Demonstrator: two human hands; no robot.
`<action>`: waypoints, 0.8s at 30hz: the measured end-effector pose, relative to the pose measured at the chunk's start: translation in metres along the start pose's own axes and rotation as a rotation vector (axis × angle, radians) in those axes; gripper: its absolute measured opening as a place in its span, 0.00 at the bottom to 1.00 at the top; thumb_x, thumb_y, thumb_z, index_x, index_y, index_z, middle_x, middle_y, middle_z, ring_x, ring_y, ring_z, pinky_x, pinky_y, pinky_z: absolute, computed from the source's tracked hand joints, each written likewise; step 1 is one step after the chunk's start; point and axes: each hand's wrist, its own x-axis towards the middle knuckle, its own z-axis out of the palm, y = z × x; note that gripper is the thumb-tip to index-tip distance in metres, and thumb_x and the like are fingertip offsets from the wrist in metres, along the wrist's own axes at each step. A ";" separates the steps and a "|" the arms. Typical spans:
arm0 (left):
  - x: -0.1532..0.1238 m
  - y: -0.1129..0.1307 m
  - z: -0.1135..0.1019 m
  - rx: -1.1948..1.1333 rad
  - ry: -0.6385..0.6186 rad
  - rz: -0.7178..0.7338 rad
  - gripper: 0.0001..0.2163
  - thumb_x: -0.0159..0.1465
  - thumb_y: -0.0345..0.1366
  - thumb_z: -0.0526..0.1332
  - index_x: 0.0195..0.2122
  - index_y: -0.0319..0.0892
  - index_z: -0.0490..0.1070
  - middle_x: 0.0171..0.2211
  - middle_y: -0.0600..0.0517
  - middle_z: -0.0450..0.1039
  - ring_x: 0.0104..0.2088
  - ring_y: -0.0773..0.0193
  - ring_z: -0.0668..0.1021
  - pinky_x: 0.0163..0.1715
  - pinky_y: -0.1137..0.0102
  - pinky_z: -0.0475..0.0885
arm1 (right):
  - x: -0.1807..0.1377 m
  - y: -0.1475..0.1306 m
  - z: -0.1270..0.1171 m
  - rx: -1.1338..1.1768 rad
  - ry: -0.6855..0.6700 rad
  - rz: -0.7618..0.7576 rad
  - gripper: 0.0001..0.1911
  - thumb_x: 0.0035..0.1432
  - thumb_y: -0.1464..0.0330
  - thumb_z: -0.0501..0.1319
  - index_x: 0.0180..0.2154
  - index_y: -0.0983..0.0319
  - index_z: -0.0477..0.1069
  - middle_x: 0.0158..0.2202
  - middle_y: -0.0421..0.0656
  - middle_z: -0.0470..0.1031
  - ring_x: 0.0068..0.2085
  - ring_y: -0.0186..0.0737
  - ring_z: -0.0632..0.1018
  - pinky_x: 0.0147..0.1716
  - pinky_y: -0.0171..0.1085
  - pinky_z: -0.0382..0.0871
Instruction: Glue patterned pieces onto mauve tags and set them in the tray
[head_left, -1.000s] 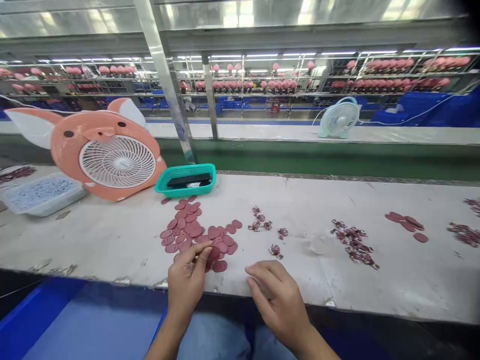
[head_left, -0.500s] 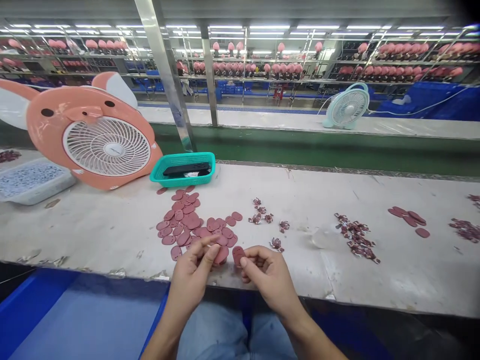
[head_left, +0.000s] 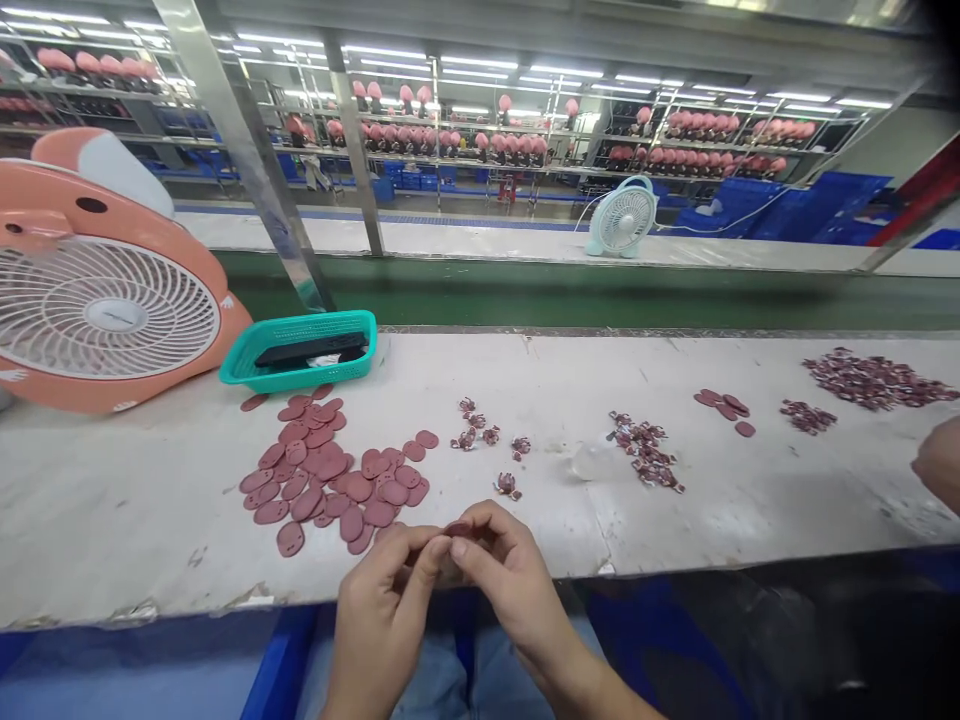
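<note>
My left hand point(head_left: 382, 605) and my right hand point(head_left: 514, 585) meet at the table's front edge, their fingertips pinched together. Between them shows the edge of a dark red oval disc point(head_left: 459, 528); my fingers hide most of it, and I cannot tell whether it is one disc or two. Just beyond my left hand spreads a loose heap of flat dark red oval discs point(head_left: 330, 460), some with small holes. Past my right hand lie several small maroon and silvery clawed pieces point(head_left: 507, 485).
At the left stand a pink animal-shaped fan point(head_left: 180, 260) and a turquoise basket point(head_left: 300, 383) holding a black object. More clawed pieces point(head_left: 646, 450), a few discs point(head_left: 726, 403) and a larger pile point(head_left: 874, 380) lie rightward. Another person's arm point(head_left: 941, 465) enters at the right edge.
My hands, apart before with a dark red disc in each, have come together at the fingertips. My view has turned right, bringing the larger pile and another person's arm into sight.
</note>
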 end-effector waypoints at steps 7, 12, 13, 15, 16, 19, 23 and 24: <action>-0.006 0.001 -0.008 -0.080 -0.153 0.088 0.05 0.63 0.42 0.65 0.35 0.51 0.80 0.29 0.54 0.79 0.29 0.62 0.78 0.29 0.73 0.72 | -0.013 -0.012 -0.007 0.083 -0.022 0.062 0.18 0.50 0.57 0.73 0.33 0.63 0.73 0.25 0.40 0.76 0.25 0.31 0.74 0.24 0.29 0.71; -0.024 0.002 0.016 -0.383 0.174 0.055 0.15 0.51 0.44 0.75 0.41 0.56 0.83 0.30 0.53 0.79 0.30 0.60 0.78 0.31 0.71 0.74 | -0.024 -0.006 0.000 0.200 0.057 0.101 0.21 0.52 0.54 0.71 0.35 0.62 0.69 0.24 0.39 0.77 0.24 0.30 0.77 0.25 0.28 0.71; -0.025 0.001 0.020 -0.398 0.193 0.062 0.14 0.51 0.43 0.75 0.40 0.56 0.83 0.30 0.53 0.78 0.30 0.60 0.77 0.31 0.70 0.74 | -0.025 -0.003 0.002 0.214 0.064 0.102 0.20 0.52 0.54 0.71 0.35 0.62 0.69 0.25 0.39 0.77 0.24 0.29 0.77 0.26 0.28 0.72; -0.025 -0.002 0.023 -0.401 0.192 0.082 0.12 0.53 0.42 0.74 0.40 0.54 0.84 0.29 0.52 0.77 0.30 0.60 0.77 0.30 0.70 0.74 | -0.028 0.002 0.004 0.216 0.072 0.092 0.19 0.53 0.55 0.71 0.35 0.62 0.69 0.25 0.40 0.78 0.26 0.30 0.78 0.29 0.29 0.73; -0.023 -0.004 0.023 -0.392 0.177 0.093 0.12 0.53 0.41 0.74 0.39 0.54 0.84 0.29 0.51 0.77 0.30 0.60 0.77 0.29 0.71 0.74 | -0.029 0.004 0.005 0.194 0.069 0.078 0.19 0.53 0.55 0.71 0.34 0.62 0.70 0.25 0.40 0.78 0.26 0.31 0.78 0.30 0.30 0.73; -0.020 -0.009 0.019 -0.384 0.113 0.112 0.10 0.52 0.40 0.75 0.37 0.53 0.84 0.26 0.51 0.76 0.27 0.61 0.76 0.25 0.72 0.73 | -0.031 0.006 0.004 0.098 0.024 0.049 0.20 0.53 0.52 0.70 0.33 0.62 0.70 0.24 0.41 0.78 0.25 0.33 0.78 0.27 0.31 0.71; -0.023 -0.006 0.015 -0.491 0.194 -0.052 0.13 0.46 0.48 0.77 0.30 0.50 0.83 0.28 0.52 0.76 0.29 0.61 0.78 0.27 0.73 0.75 | -0.029 0.000 -0.021 -0.281 0.236 -0.235 0.15 0.59 0.55 0.65 0.33 0.62 0.73 0.28 0.45 0.78 0.29 0.37 0.78 0.30 0.35 0.73; -0.024 -0.003 0.014 -0.543 0.239 -0.139 0.15 0.43 0.49 0.77 0.28 0.50 0.82 0.30 0.51 0.78 0.31 0.60 0.79 0.29 0.73 0.77 | -0.026 -0.002 -0.033 -0.400 0.371 -0.347 0.14 0.62 0.56 0.63 0.37 0.62 0.73 0.33 0.46 0.78 0.34 0.40 0.79 0.35 0.39 0.74</action>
